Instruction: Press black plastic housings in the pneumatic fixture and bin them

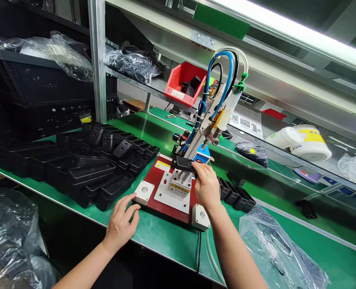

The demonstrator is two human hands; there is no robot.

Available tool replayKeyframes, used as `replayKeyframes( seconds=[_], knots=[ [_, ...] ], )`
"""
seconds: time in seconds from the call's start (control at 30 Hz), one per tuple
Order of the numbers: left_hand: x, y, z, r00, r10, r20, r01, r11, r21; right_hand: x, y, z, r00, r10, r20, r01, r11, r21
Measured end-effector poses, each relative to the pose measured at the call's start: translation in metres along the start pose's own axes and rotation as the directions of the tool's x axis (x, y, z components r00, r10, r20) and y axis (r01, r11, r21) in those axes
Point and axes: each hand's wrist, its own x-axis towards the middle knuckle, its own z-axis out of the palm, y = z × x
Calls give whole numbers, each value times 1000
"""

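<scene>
Black plastic forms the slotted part [185,163] at the centre of the frame, above a metal fixture; whether it is fully seated, I cannot tell. The right hand [207,186] is closed on its right end, leaving the other end without a hand, so a small twist could set the part crooked. The left hand [122,222] is loosely curved and holds nothing, its fingertips at the edge of the left button box [144,192] (contact is too fine to judge).

Fingers are the chief worry: the right hand is just below the slanted machine head [212,120], and a yellow warning label [179,190] faces out below. Should the head descend, through a stray press or a fault, it could pinch them. Left of centre, black housings [75,168] crowd close to the button box; a careless leftward sweep might knock one off the bench [149,237].
</scene>
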Motion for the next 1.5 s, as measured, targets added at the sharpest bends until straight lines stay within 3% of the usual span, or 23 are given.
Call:
replayKeyframes(
  seconds=[0.1,0.27,0.5,0.63,0.73,0.87,0.93,1.27,1.5],
  knots=[
    [0,0,1,1000,2,-1,-2,1000,7,0,-1,0,999,28,-17,-29,999,-45],
    [-1,0,1,1000,5,-4,-4,1000,6,-3,-2,-1,996,26,86,-21,998,-62],
    [-2,-1,0,1000,4,4,-4,1000,17,-17,3,-2,986,97,-136,-91,995,52],
    [-1,-2,2,1000,16,-23,-15,999,49,-44,7,-6,962,169,-213,-136,978,157],
    [1,-2,2,999,34,-17,-33,997,72,-80,10,-7,963,236,-128,-216,964,155],
    [4,2,1,996,63,62,-69,993,99,-132,8,-2,959,273,70,-279,957,80],
    [6,3,1,993,68,99,-79,991,109,-151,3,0,955,277,110,-284,957,55],
    [27,1,8,973,205,108,-218,968,127,-183,-8,-3,950,313,12,-313,950,-16],
    [28,1,14,988,147,53,-153,980,129,-190,-9,2,966,256,-23,-257,964,-65]
  ],
)
